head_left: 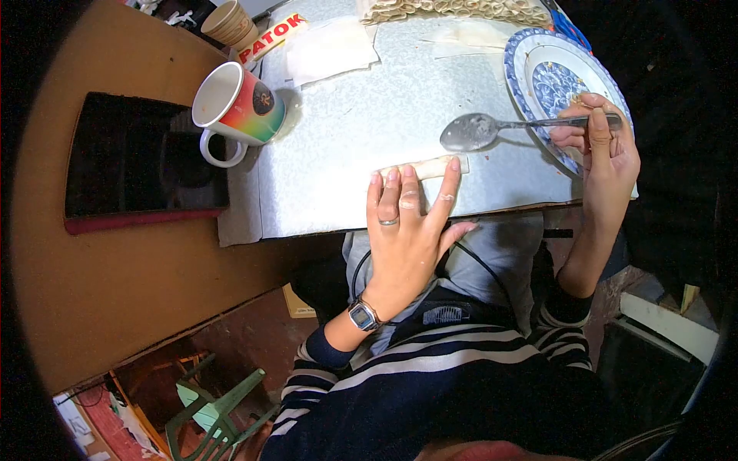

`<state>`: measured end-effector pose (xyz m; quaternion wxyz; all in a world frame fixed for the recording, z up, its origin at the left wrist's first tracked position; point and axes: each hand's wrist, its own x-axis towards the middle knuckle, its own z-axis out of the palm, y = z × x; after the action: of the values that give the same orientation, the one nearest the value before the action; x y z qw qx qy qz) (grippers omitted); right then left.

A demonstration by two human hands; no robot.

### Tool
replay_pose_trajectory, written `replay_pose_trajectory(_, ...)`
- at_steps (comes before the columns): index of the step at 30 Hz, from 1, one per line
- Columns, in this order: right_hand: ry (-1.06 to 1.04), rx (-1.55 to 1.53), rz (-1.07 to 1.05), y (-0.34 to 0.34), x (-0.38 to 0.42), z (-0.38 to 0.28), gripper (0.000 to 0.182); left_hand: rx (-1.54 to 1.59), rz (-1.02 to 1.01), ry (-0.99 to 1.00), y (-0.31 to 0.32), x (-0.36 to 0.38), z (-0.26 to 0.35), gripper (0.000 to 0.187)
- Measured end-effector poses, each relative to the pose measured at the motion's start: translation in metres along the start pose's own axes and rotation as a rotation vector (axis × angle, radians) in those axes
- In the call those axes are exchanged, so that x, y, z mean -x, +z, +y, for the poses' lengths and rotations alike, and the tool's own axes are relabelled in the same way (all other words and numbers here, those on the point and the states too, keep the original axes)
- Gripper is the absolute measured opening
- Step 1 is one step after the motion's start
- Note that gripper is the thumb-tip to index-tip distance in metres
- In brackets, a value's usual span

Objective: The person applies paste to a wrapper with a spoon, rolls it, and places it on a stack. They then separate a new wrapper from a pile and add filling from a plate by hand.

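My left hand (406, 223) lies with its fingers stretched out, the fingertips resting on a thin, pale rolled wrapper (431, 166), like a spring roll, near the table's front edge. The fingers cover part of this roll. In my right hand (606, 146) is a metal spoon (470, 132), gripped by the handle. Its bowl points left, above and behind the roll, with a whitish wet smear in it. Under the right hand sits a blue-and-white patterned plate (516, 77) with small food bits on it.
Flat wrapper sheets (332, 52) lie at the back left, more thin sheets (473, 34) at the back. Several finished rolls (461, 9) are piled at the far edge. A rainbow mug (254, 111) stands left, beside a dark flat device (138, 157). Stacked cups (229, 27) stand behind.
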<state>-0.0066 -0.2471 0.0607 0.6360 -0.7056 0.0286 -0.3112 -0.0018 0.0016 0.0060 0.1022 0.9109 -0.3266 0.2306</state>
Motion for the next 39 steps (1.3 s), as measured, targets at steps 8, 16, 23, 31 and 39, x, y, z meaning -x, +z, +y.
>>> replay_pose_trajectory(8, 0.003, 0.044, 0.003, -0.001, 0.002, -0.002, 0.027, 0.002, 0.005, 0.001, 0.001, 0.0, 0.0, 0.072)
replay_pose_trajectory(16, -0.203, 0.046, -0.046, 0.007, 0.012, -0.012, 0.023, 0.005, 0.008, -0.001, 0.001, 0.0, 0.0, 0.072)
replay_pose_trajectory(23, -0.35, 0.006, -0.114, 0.006, 0.015, -0.011, 0.021, -0.004, -0.001, 0.0, -0.001, 0.0, 0.0, 0.072)
replay_pose_trajectory(31, -0.352, 0.021, -0.124, 0.003, 0.017, -0.009, 0.019, 0.002, 0.004, -0.001, -0.001, 0.0, 0.0, 0.072)
replay_pose_trajectory(39, -0.332, 0.025, -0.104, 0.003, 0.018, -0.01, 0.019, 0.01, 0.0, -0.004, 0.0, 0.0, 0.0, 0.073)
